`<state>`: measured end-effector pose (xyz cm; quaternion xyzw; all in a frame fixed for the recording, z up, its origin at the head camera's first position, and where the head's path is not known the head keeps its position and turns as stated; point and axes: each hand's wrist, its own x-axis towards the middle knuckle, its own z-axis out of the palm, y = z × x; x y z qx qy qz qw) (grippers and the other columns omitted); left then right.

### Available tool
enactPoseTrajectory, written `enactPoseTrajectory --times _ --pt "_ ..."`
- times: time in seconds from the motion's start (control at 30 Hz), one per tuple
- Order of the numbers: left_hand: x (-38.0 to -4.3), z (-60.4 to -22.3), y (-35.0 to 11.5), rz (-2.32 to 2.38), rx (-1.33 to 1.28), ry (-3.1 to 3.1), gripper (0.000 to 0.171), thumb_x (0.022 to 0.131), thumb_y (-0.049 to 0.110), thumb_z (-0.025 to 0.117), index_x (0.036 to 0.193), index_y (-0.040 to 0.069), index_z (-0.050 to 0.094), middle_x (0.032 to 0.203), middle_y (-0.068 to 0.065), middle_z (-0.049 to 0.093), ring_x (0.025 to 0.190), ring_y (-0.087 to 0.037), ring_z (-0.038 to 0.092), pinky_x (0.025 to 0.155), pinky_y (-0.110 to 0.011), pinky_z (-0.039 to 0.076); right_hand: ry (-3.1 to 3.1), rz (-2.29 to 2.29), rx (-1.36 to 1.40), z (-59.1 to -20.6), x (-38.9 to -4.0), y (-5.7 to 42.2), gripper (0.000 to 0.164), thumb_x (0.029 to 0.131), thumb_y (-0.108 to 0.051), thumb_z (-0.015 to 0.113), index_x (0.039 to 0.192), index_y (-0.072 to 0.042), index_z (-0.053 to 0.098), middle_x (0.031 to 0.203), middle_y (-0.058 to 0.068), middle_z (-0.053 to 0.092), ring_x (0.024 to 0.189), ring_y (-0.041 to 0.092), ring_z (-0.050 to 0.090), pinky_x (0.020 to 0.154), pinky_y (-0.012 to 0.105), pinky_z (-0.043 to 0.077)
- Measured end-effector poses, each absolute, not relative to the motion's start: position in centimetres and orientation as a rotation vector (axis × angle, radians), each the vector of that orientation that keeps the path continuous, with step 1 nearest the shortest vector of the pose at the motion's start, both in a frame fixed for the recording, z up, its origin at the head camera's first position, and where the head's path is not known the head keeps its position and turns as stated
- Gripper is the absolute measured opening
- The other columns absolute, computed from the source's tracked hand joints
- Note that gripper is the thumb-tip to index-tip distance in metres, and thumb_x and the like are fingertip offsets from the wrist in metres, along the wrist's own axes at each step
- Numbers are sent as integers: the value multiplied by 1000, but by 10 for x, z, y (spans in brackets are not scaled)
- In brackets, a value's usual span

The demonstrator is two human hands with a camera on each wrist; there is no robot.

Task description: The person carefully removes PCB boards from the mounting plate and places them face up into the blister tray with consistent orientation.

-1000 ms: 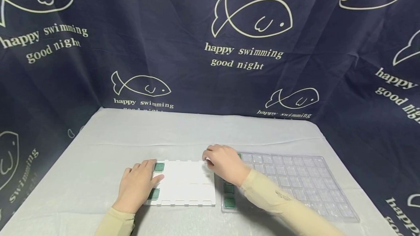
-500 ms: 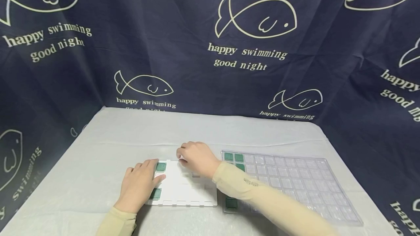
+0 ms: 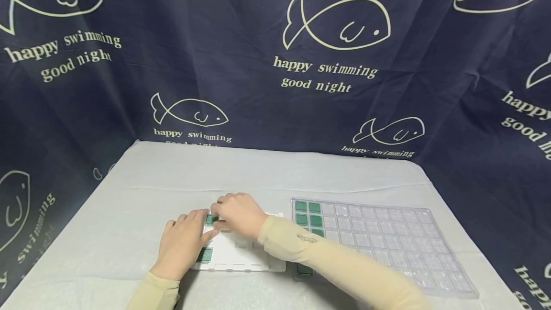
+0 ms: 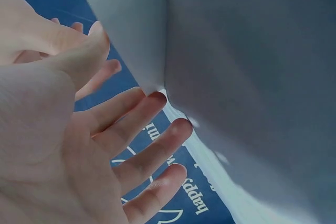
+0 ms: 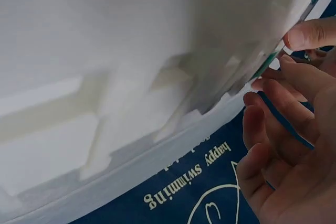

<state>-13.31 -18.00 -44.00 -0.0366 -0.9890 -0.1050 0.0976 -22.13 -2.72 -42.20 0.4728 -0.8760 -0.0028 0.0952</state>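
Note:
A white slotted tray [image 3: 241, 255] lies on the table. Green circuit boards sit along its left side, one upper board [image 3: 210, 219] and one lower board [image 3: 204, 255]. My left hand [image 3: 181, 240] rests on the tray's left edge with fairly straight fingers and the thumb over the surface. At the upper left of the tray, my right hand [image 3: 239, 214] has curled fingers close to the left fingertips. In the right wrist view, a thin green board edge [image 5: 264, 66] shows at the right thumb and index finger, which appear to pinch it. Most of that board is hidden.
Right of the white tray stands a clear compartment tray [image 3: 383, 243], with several green boards [image 3: 307, 213] in its left columns. My right forearm crosses over its near-left part. A white cloth covers the table [image 3: 258, 171], and a dark blue curtain [image 3: 254, 71] hangs behind.
My right hand has moved left across the white tray, from its upper right corner to its upper left. More boards in the clear tray are uncovered. My left hand has stayed in place.

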Motion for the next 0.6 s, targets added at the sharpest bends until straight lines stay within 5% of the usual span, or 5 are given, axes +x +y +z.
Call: enactPoseTrajectory --times 0.6 --pt "-133 -440 -181 -300 -117 -2915 54 85 42 78 125 8 64 114 -8 73 91 -29 68 74 -41 45 -2680 9 1386 -427 -220 -40 20 89 -41 78 101 -25 74 93 -13 73 81 4 66 71 19 52"
